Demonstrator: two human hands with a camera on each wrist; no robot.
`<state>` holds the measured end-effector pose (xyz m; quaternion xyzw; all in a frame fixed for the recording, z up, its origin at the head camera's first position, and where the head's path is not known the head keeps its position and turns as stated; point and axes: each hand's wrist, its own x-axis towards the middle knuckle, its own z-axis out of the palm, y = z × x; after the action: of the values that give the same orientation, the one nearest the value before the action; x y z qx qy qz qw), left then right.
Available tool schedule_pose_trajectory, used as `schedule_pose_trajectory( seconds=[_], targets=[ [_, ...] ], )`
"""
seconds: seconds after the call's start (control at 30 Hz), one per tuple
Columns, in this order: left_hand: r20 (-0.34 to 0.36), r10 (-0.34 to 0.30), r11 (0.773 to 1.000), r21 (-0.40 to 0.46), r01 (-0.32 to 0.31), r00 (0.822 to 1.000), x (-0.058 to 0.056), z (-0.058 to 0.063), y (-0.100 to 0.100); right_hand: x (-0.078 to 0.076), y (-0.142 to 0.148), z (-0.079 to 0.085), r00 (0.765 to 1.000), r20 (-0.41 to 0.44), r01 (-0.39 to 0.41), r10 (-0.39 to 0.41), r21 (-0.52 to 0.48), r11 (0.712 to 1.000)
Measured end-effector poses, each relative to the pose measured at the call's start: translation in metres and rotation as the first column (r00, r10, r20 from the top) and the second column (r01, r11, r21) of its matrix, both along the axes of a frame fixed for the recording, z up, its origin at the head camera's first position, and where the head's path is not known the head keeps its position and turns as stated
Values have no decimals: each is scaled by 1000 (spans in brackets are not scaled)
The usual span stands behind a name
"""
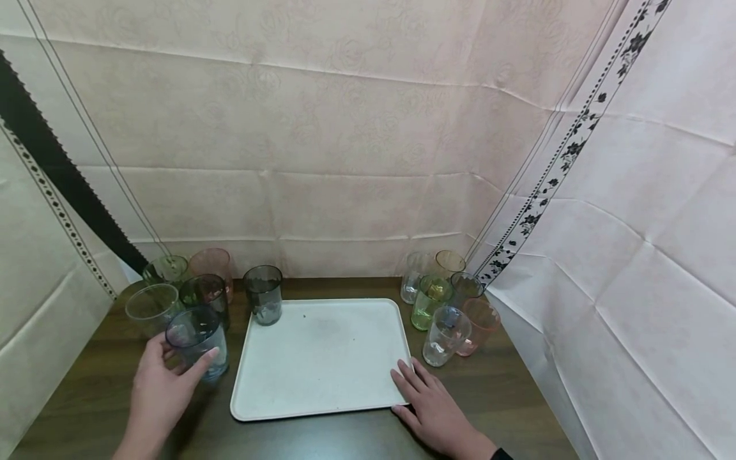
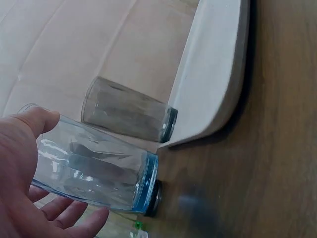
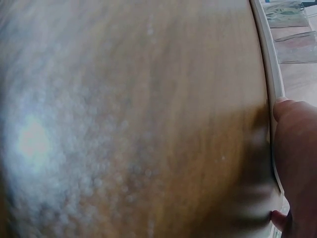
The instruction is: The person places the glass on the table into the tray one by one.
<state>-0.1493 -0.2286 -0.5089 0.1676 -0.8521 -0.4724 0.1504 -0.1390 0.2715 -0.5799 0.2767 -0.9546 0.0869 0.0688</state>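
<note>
My left hand [image 1: 158, 386] holds a blue-tinted drinking glass [image 1: 202, 351] upright, left of a white tray [image 1: 322, 358]. In the left wrist view, the thumb lies along one side of the blue glass [image 2: 94, 168] and the fingers are on the other. Whether its base touches the table cannot be made out. A grey glass [image 1: 264, 297] stands at the tray's back left corner. My right hand [image 1: 431, 409] rests at the tray's front right corner with its fingers extended. In the right wrist view, the thumb [image 3: 285, 106] touches the tray's rim.
Behind my left hand stand a dark glass [image 1: 207, 295], a clear glass [image 1: 151, 313], a pink glass [image 1: 213, 260] and a green glass [image 1: 165, 268]. Several more glasses cluster right of the tray, including a green one [image 1: 428, 303] and a clear one [image 1: 444, 338]. Pale cloth [image 1: 345, 160] hangs behind the wooden table.
</note>
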Motion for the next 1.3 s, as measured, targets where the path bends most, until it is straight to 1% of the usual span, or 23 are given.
schedule_pose_trajectory(
  seconds=[0.17, 0.37, 0.47, 0.63, 0.9, 1.03, 1.3],
  targets=[
    [1, -43, 999, 8, 43, 999, -3, 4, 10, 0, 0, -2, 1000, -15, -2, 2, 8, 1000],
    [12, -95, 995, 30, 95, 995, -12, 7, 22, -2, 1, -5, 1000, -19, -4, 4, 12, 1000],
    [9, -122, 992, 21, 122, 993, -16, 8, 28, -2, 1, -6, 1000, -22, -8, 8, 8, 1000],
    [-18, -158, 987, -7, 158, 987, -25, 6, 38, -2, 1, -5, 999, -44, -11, 12, 17, 1000],
    [-74, -201, 980, -7, 201, 977, -38, -1, 47, -1, 0, -3, 999, -36, -10, 10, 18, 1000],
    [-77, -209, 978, -14, 209, 975, -42, -2, 53, -1, 0, -2, 1000, -22, -6, 6, 14, 1000],
    [-55, -225, 974, -15, 225, 973, -46, -2, 60, 0, 1, -2, 1000, -12, 4, -4, 7, 1000]
  ],
)
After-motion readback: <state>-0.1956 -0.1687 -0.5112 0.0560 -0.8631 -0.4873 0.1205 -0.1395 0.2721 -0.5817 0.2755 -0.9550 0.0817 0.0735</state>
